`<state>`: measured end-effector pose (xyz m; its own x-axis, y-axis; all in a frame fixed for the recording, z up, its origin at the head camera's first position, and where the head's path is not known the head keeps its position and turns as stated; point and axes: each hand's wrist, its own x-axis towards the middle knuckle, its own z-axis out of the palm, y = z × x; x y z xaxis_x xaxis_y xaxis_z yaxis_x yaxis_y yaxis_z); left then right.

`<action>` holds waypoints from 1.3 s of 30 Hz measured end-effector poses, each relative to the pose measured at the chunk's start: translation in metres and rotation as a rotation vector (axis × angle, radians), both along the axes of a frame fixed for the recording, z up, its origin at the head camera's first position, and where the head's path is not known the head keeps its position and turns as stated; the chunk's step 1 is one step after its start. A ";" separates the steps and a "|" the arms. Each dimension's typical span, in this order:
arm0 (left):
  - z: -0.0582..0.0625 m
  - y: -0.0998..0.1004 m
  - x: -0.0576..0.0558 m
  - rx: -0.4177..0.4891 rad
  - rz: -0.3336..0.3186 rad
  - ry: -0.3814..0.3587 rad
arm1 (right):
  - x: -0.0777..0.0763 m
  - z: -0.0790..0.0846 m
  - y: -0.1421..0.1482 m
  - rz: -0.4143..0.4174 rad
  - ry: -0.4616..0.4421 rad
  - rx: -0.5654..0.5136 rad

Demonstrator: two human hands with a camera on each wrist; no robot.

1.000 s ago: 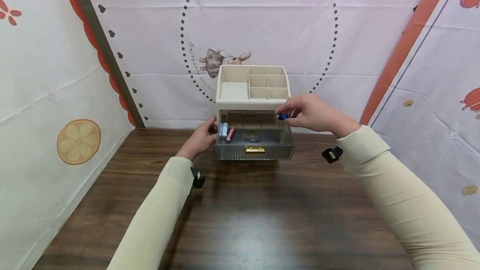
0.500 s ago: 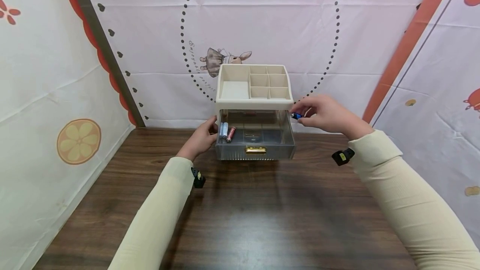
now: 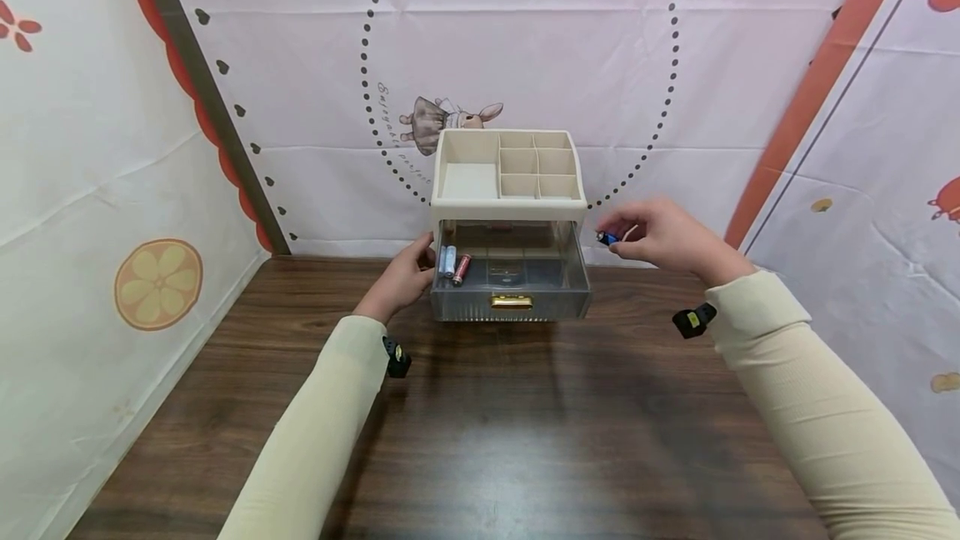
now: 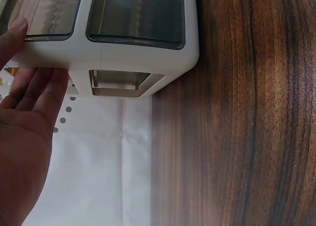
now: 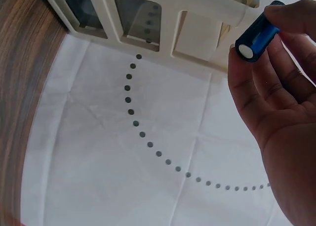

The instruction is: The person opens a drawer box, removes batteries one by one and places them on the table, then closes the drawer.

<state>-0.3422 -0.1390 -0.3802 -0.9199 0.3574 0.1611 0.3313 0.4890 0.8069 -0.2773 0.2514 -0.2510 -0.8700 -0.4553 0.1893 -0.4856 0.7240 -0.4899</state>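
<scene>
A cream desktop organizer (image 3: 510, 210) stands against the back wall, its smoky clear drawer (image 3: 465, 304) pulled out. Inside the drawer's left end lie light blue batteries (image 3: 450, 261) and a red battery (image 3: 462, 270). My left hand (image 3: 399, 282) holds the organizer's left side; in the left wrist view its thumb (image 4: 19, 27) rests on the front edge, fingers behind the frame. To the right of the organizer, my right hand (image 3: 663, 238) pinches a dark blue battery (image 5: 257, 32) between thumb and fingers, above the table and apart from the organizer.
The organizer's top has one large compartment (image 3: 470, 182) and several small ones. A gold handle (image 3: 512, 302) sits on the drawer front. Patterned white cloth (image 3: 517, 40) covers the walls around the dark wooden table (image 3: 495, 440).
My right hand has moved right with the dark blue battery, from over the drawer's right end to beyond the organizer's right side. The left hand stays at the organizer.
</scene>
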 end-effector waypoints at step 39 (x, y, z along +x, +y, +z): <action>-0.002 0.003 0.000 -0.008 0.024 -0.033 | -0.015 -0.084 0.012 -0.167 -0.122 -0.040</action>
